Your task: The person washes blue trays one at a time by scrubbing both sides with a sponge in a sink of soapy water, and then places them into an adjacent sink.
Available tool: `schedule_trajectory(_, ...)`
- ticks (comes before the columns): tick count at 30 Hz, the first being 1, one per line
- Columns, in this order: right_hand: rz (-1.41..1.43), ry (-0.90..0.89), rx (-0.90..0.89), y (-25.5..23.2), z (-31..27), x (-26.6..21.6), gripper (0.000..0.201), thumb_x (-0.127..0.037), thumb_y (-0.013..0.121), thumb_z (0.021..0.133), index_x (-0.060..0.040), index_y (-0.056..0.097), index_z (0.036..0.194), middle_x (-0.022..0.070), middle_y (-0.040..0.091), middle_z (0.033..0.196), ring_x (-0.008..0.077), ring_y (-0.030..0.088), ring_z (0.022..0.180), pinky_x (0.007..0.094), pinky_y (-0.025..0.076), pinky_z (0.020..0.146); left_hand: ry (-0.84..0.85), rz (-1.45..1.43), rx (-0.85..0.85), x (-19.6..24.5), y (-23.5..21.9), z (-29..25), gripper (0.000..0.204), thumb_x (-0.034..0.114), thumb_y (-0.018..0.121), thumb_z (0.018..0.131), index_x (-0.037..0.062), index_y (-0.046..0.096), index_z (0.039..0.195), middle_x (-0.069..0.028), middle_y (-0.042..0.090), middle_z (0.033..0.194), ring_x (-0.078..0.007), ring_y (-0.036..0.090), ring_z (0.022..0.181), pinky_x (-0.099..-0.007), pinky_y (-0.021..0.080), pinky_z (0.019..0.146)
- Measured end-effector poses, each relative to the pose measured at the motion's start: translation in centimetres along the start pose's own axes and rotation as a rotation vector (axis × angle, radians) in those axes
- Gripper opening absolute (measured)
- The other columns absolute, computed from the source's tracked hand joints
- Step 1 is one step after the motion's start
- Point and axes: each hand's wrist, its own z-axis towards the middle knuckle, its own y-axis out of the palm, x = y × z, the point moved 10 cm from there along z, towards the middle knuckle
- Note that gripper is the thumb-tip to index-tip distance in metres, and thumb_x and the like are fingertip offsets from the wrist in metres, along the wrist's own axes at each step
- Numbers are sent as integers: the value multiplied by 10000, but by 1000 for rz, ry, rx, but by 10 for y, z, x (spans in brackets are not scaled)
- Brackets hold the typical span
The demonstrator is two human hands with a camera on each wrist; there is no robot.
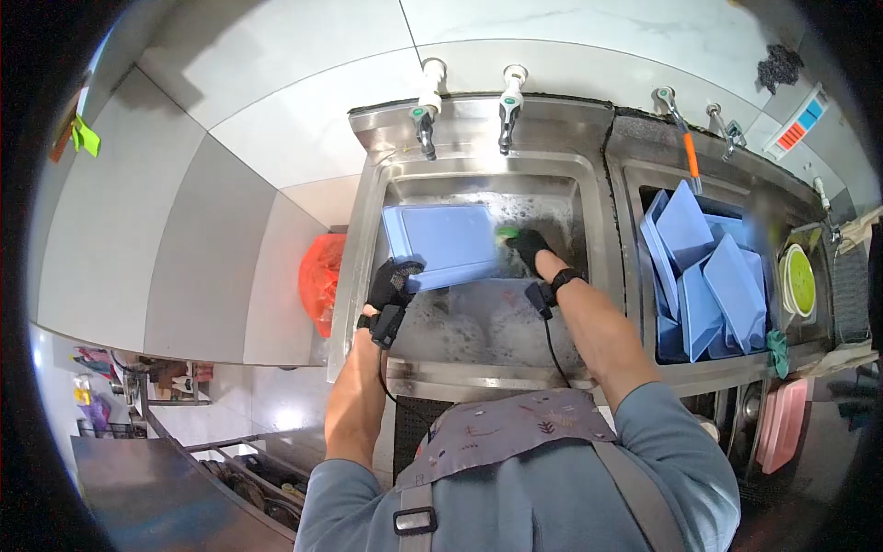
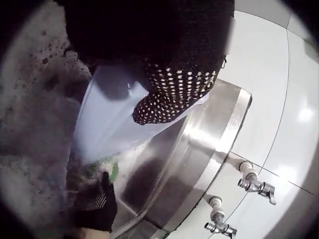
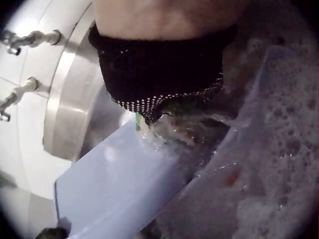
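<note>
Blue tray held over a soapy sink, a green scrubber against its right end

The gloved left hand grips the tray by its near-left corner, probably to steady it against the rubbing; the gloved right hand pinches the scrubber at the opposite end, seemingly so neither hand blocks the other. What looks like a second tray lies in the suds just below, and more trays lean together in the next basin, perhaps kept apart from this one

No lettering can be read (the blue-and-orange wall card shows its print too small to tell).
</note>
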Motion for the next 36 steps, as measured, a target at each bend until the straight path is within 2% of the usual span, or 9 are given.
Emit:
schedule_trajectory(5, 616, -223, -46, -9, -76, -128, 340, -270, 618, 835, -78, 643, 1114, 206, 656, 991, 364, 633, 881, 432, 492, 807, 56, -101, -81, 3, 16, 14, 310, 38, 681, 623, 90, 691, 928, -120, 689, 953, -321, 639, 926, -389, 506, 822)
schedule_trajectory(7, 399, -436, 180, -16, -92, -163, 365, -210, 624, 839, -71, 611, 1176, 194, 630, 1107, 350, 606, 996, 432, 470, 870, 201, -66, -26, 30, 9, 17, 219, 37, 676, 678, 78, 693, 892, -108, 693, 913, -296, 646, 910, -368, 504, 794)
schedule_trajectory(8, 375, -549, 221, -16, -103, -181, 389, -210, 628, 837, -66, 597, 1197, 191, 611, 1150, 348, 580, 1050, 426, 453, 907, -197, -428, -54, -3, 22, 17, 211, 34, 653, 721, 62, 680, 929, -106, 690, 922, -281, 646, 903, -362, 498, 797)
schedule_trajectory(11, 318, -750, 217, -26, -149, -244, 417, -195, 617, 840, -54, 577, 1230, 188, 585, 1199, 359, 522, 1152, 436, 397, 1010, -251, -665, -2, -2, 28, 17, 258, 40, 602, 814, 8, 615, 1070, -108, 676, 961, -234, 643, 876, -335, 482, 795)
schedule_trajectory(17, 122, -1031, 410, -32, -148, -277, 403, -220, 605, 855, -77, 581, 1231, 168, 560, 1247, 370, 508, 1173, 481, 392, 1011, -299, -391, -199, 4, 32, 12, 343, 65, 617, 799, -30, 571, 1126, -141, 648, 973, -243, 627, 899, -344, 476, 781)
schedule_trajectory(21, 142, -694, 302, -50, -101, -243, 452, -319, 551, 902, -78, 540, 1285, 187, 546, 1288, 354, 521, 1173, 423, 398, 1012, -336, -584, -90, 3, 42, 2, 394, 67, 687, 737, -20, 588, 1109, -109, 651, 938, -191, 611, 847, -319, 481, 771)
schedule_trajectory(23, 26, -508, 346, -36, -54, -194, 482, -362, 537, 909, -72, 534, 1294, 199, 559, 1266, 364, 532, 1156, 414, 406, 1004, -767, -995, -15, 15, 36, -3, 413, 50, 716, 704, -2, 605, 1099, -66, 647, 923, -160, 596, 831, -301, 485, 766)
schedule_trajectory(32, -60, 200, 5, -5, -5, 20, 544, -483, 420, 915, -28, 645, 1111, 215, 618, 1156, 369, 572, 1093, 463, 438, 906, -578, -826, -85, 17, 18, 0, 398, 79, 715, 716, 29, 616, 1099, -35, 651, 908, -123, 596, 829, -272, 485, 758)
schedule_trajectory(36, -177, 98, 91, 31, 3, 50, 504, -446, 426, 915, -13, 662, 1019, 207, 637, 1098, 368, 596, 1038, 462, 460, 854, -370, -631, -34, 6, 30, -3, 591, -110, 664, 592, 127, 649, 1134, -159, 576, 1211, -304, 580, 1100, -374, 477, 946)
